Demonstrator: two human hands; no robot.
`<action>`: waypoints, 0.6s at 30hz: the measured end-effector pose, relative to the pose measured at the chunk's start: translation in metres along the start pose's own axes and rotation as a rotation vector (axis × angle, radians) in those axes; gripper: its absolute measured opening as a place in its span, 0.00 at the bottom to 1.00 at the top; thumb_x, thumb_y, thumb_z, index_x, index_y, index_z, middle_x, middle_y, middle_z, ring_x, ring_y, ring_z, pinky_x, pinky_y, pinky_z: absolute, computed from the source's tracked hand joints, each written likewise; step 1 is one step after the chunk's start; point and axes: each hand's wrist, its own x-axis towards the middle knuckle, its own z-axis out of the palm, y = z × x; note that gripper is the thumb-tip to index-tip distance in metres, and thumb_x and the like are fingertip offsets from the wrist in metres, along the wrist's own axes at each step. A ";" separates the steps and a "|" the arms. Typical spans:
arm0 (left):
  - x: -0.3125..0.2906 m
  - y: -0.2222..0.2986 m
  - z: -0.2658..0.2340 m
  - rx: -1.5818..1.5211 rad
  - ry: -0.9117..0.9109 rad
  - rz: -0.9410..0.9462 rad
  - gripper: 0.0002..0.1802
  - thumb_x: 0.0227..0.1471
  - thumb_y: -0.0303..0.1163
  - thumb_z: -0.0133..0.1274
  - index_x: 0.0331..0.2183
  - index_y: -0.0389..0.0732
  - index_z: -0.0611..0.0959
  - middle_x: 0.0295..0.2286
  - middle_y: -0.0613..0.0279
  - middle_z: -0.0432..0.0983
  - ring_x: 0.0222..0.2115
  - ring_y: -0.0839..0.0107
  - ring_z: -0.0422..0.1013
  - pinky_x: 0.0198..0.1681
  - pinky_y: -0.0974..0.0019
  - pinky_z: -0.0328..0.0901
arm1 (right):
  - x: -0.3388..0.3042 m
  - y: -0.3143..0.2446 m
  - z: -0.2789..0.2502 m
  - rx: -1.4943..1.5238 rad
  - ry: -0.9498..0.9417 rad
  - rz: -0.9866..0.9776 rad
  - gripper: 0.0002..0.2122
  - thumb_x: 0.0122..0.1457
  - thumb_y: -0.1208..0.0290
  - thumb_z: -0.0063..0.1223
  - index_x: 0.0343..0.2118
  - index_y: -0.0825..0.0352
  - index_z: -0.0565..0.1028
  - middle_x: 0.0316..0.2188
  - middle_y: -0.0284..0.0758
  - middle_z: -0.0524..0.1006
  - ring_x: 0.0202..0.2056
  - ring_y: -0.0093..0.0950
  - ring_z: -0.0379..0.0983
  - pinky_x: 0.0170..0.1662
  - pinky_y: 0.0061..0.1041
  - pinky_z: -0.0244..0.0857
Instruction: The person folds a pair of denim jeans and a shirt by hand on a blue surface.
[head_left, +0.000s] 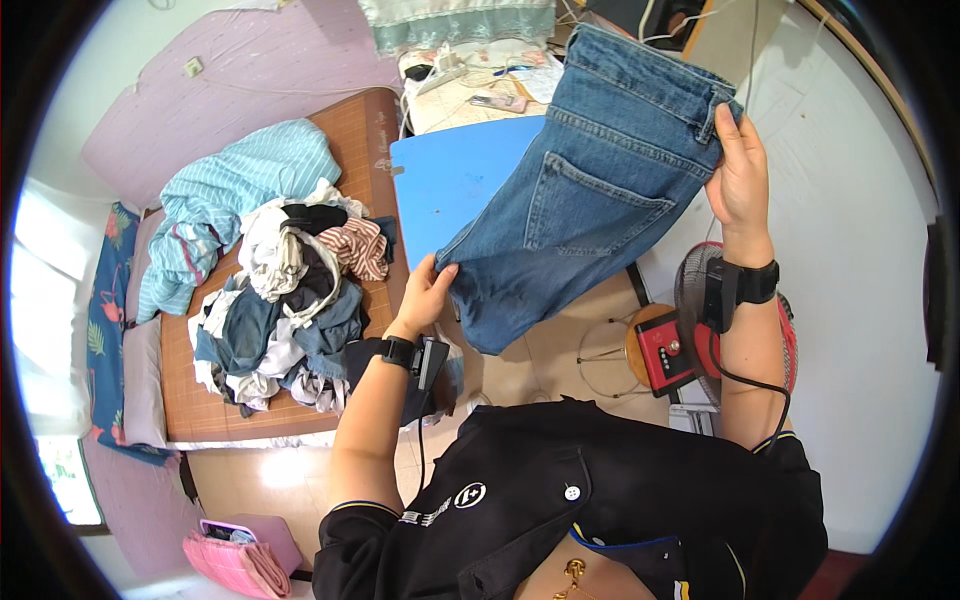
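A pair of blue jeans [600,195], folded lengthwise with a back pocket facing up, hangs in the air between my hands. My right hand [740,175] pinches the waistband at its right end, thumb lying over a belt loop. Lower and to the left, my left hand [425,295] grips the jeans by a leg edge, thumb on top. Behind and partly beneath the denim is a flat blue board or tabletop [465,165]; the jeans cover its right side.
On the left, a heap of mixed clothes [285,290] lies on a brown bed mat [375,130] beside a striped light-blue quilt [250,165]. A fan [700,265] and a stool with a red box [665,350] stand at the right. Farther back, a cluttered table [440,115] holds small items.
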 end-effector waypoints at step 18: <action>0.014 0.016 -0.205 0.341 0.925 0.220 0.19 0.52 0.36 0.38 0.38 0.29 0.71 0.33 0.47 0.70 0.35 0.58 0.65 0.43 0.64 0.57 | 0.013 -0.009 0.260 -0.119 -0.595 -0.009 0.11 0.57 0.70 0.46 0.41 0.68 0.70 0.35 0.30 0.74 0.34 0.18 0.70 0.36 0.18 0.65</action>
